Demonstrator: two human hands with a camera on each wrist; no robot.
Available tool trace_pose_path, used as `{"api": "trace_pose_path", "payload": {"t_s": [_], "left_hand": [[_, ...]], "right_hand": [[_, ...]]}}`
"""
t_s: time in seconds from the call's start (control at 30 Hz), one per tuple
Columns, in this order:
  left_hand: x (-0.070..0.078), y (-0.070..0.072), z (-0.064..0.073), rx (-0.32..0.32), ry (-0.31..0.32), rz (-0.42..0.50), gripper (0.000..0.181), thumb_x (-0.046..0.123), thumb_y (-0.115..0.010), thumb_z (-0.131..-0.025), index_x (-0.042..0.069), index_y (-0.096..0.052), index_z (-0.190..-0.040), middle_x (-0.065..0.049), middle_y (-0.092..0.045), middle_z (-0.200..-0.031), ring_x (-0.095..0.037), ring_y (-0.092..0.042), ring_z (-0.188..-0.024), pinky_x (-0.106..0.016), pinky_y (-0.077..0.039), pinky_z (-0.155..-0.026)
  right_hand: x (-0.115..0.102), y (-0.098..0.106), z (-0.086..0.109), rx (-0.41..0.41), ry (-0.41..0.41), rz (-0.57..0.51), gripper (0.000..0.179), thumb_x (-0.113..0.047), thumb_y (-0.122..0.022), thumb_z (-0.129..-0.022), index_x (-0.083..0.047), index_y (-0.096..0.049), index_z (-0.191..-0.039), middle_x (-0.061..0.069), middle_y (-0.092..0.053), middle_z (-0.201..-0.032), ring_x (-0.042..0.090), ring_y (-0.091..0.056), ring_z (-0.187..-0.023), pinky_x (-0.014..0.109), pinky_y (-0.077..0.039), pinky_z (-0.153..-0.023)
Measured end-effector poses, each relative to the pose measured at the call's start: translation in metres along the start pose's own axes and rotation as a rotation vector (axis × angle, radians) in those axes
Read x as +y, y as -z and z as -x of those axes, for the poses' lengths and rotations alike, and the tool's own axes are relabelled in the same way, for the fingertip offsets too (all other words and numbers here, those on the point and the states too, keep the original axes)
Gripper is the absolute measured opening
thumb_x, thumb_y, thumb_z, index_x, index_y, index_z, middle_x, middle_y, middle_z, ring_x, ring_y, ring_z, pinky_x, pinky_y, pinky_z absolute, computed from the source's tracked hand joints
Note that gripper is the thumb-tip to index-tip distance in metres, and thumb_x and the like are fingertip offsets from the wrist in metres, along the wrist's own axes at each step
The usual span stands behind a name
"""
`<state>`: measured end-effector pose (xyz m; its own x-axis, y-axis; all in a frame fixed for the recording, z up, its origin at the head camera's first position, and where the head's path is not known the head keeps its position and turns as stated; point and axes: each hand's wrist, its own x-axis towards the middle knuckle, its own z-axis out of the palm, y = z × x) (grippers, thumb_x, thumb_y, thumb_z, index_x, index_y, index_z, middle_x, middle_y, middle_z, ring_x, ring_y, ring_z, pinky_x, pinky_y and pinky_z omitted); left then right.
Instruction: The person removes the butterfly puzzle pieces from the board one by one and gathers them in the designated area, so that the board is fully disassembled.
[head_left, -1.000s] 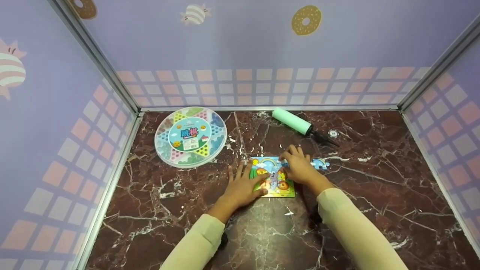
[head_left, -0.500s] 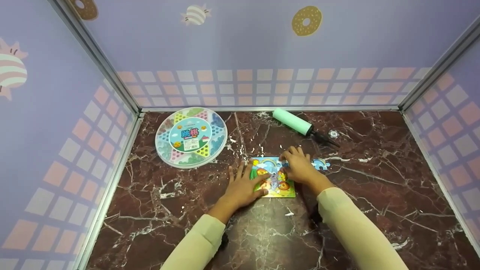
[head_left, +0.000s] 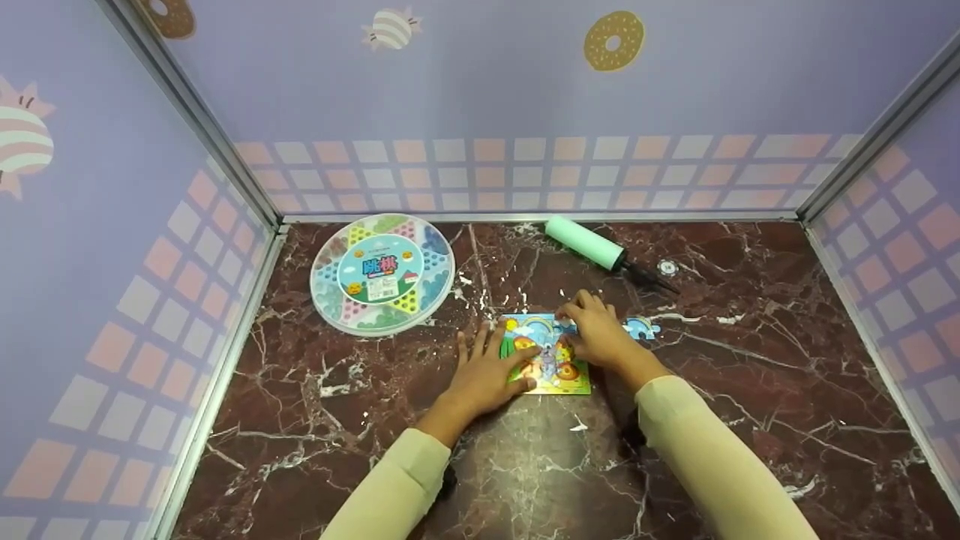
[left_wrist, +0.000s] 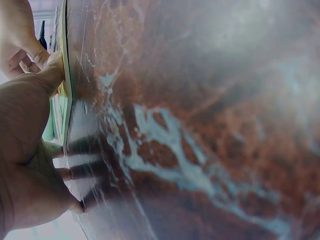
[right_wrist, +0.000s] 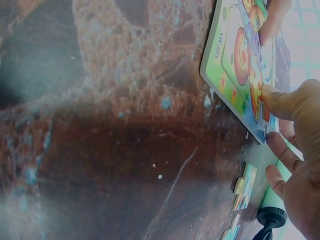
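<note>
A colourful jigsaw puzzle (head_left: 550,384) in a flat board lies on the marbled table, with a rainbow, an elephant and orange wheels in its picture. My left hand (head_left: 484,375) lies spread over its left side, thumb and index finger on the picture. At the upper right corner, my right hand (head_left: 598,334) has curled fingers and pinches a blue puzzle piece (head_left: 564,328), mostly covered by the fingers. In the right wrist view my right thumb (right_wrist: 280,102) touches the picture near the board's edge. A loose rainbow puzzle piece (head_left: 640,328) lies right of that hand; another loose piece (right_wrist: 245,187) shows beside it.
A round Chinese checkers box (head_left: 330,251) stands at the back left. Behind the puzzle lies a mint-green hand pump (head_left: 585,241) with a black nozzle, and a small round disc (head_left: 667,267) is near it. Patterned walls enclose the table on three sides.
My right fingers shift very slightly at the puzzle's upper right corner. The left hand stays in place on the board, and the other things have not moved.
</note>
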<state>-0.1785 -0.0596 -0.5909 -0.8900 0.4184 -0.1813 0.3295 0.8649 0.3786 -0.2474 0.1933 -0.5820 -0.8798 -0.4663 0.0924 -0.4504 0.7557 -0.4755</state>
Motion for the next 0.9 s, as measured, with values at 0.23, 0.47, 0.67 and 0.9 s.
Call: {"api": "trace_pose_path", "payload": {"t_s": [0.23,0.47,0.67,0.9], "left_hand": [[-0.0008,-0.0008,0.0001,-0.003,0.000,0.005,0.064,0.067,-0.055,-0.107,0.049,-0.045,-0.167,-0.017,-0.008,-0.187,-0.051,-0.003,-0.172,-0.082,0.001,-0.132],[-0.0010,-0.0025,-0.0009,-0.004,0.004,0.000,0.064,0.068,-0.055,-0.106,0.049,-0.046,-0.167,-0.017,-0.011,-0.187,-0.051,-0.005,-0.172,-0.082,-0.001,-0.133],[0.0011,-0.0006,-0.0001,-0.013,0.013,0.002,0.064,0.067,-0.056,-0.107,0.050,-0.044,-0.167,-0.016,-0.010,-0.187,-0.049,-0.003,-0.173,-0.081,0.001,-0.133],[0.0006,-0.0007,-0.0009,-0.006,0.013,-0.006,0.064,0.068,-0.056,-0.107,0.050,-0.044,-0.167,-0.017,-0.009,-0.187,-0.049,-0.003,-0.173,-0.081,0.001,-0.133]], "right_hand": [[0.0023,-0.0011,0.0012,0.000,0.051,0.009,0.028,-0.010,-0.083,-0.097,-0.002,-0.077,-0.124,0.016,-0.060,-0.122,0.041,-0.059,-0.116,0.059,-0.046,-0.090],[0.0021,0.0013,0.0019,-0.015,0.109,0.009,0.028,-0.014,-0.082,-0.098,-0.003,-0.080,-0.124,0.018,-0.062,-0.127,0.041,-0.058,-0.117,0.060,-0.047,-0.088],[0.0059,0.0006,0.0024,-0.010,0.154,0.026,0.024,-0.014,-0.079,-0.096,-0.004,-0.081,-0.118,0.019,-0.062,-0.125,0.040,-0.056,-0.112,0.056,-0.045,-0.081],[0.0067,0.0008,0.0022,-0.031,0.158,0.020,0.035,-0.018,-0.081,-0.092,-0.003,-0.081,-0.123,0.019,-0.062,-0.124,0.039,-0.055,-0.111,0.054,-0.044,-0.080]]}}
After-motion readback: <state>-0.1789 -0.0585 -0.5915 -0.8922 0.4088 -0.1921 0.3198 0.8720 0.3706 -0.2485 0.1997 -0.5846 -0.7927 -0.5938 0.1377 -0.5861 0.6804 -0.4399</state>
